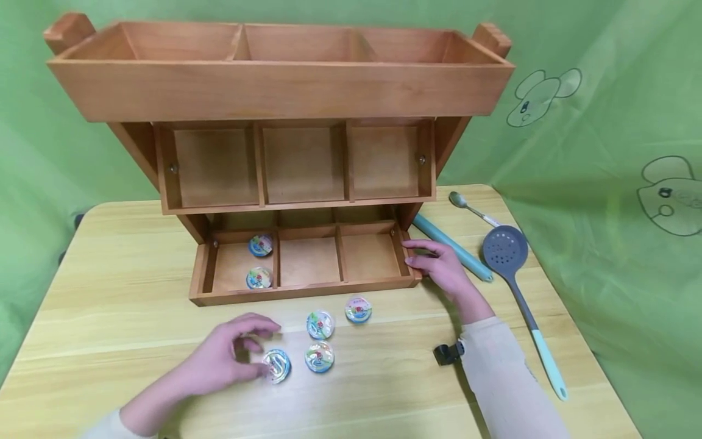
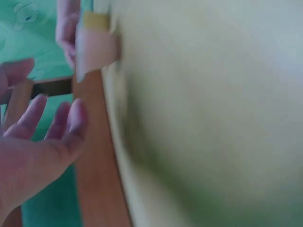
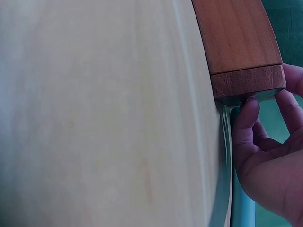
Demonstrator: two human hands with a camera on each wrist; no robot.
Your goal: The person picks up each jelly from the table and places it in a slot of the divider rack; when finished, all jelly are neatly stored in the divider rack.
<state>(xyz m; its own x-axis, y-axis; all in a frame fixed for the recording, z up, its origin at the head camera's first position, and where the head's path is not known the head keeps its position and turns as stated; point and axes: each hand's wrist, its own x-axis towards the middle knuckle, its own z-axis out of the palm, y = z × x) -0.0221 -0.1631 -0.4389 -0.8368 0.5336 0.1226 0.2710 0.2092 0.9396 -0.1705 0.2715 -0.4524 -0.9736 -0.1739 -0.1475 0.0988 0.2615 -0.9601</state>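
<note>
A three-tier wooden rack [image 1: 285,91] stands on the table, each tier split into three compartments. My right hand [image 1: 439,268] grips the right end of its bottom tray [image 1: 307,293], thumb against the end face in the right wrist view. Two small jelly cups with printed foil lids, one blue-edged [image 1: 260,245] and one paler [image 1: 259,278], lie in that tray's left compartment. My left hand [image 1: 225,356] is over the table with fingers spread, its thumb at the edge of a jelly cup [image 1: 277,366]. Further jelly cups [image 1: 320,324] lie just right of it, in front of the tray.
Right of the rack lie a teal rod [image 1: 455,247], a metal spoon [image 1: 466,204] and a grey skimmer [image 1: 505,250] with a mint handle. A small black object [image 1: 446,354] is beside the right sleeve. Green cloth [image 1: 592,122] hangs behind and to the right.
</note>
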